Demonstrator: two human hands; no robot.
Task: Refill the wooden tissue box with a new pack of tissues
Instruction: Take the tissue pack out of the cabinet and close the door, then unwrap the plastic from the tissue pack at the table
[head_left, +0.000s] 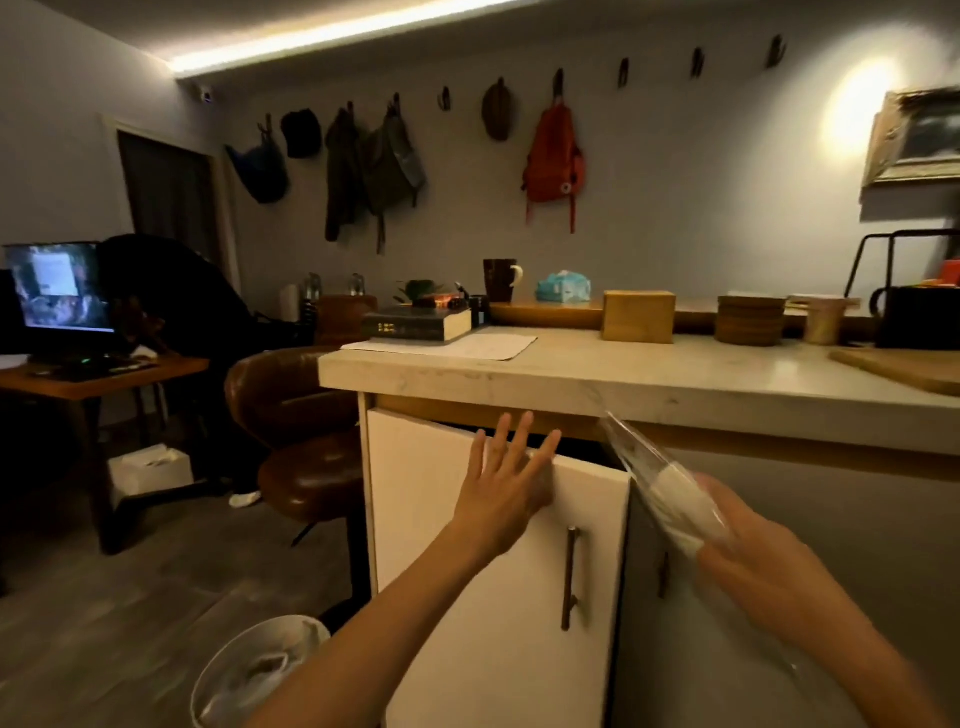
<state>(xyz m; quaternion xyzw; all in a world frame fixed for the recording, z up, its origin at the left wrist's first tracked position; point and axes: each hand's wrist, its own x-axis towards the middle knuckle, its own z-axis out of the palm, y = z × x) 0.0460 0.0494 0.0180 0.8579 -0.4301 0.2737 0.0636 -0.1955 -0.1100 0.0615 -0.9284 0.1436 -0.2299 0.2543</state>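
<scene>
The wooden tissue box (638, 316) stands upright on the pale countertop (597, 379), near its back. My right hand (753, 561) grips a tissue pack (670, 493) in clear plastic wrap, blurred, below the counter edge in front of the cabinets. My left hand (506, 480) lies flat with spread fingers against the upper part of a white cabinet door (467, 597) that stands slightly ajar. A blue, partly used tissue pack (562, 286) rests on the raised wooden ledge behind the box.
A bin (249, 675) with a white liner stands on the floor at lower left. A brown leather chair (296, 441) is left of the cabinet. Books (415, 325), paper, a dark mug (500, 280), stacked wooden coasters (750, 319) and a cutting board (904, 366) sit on the counter.
</scene>
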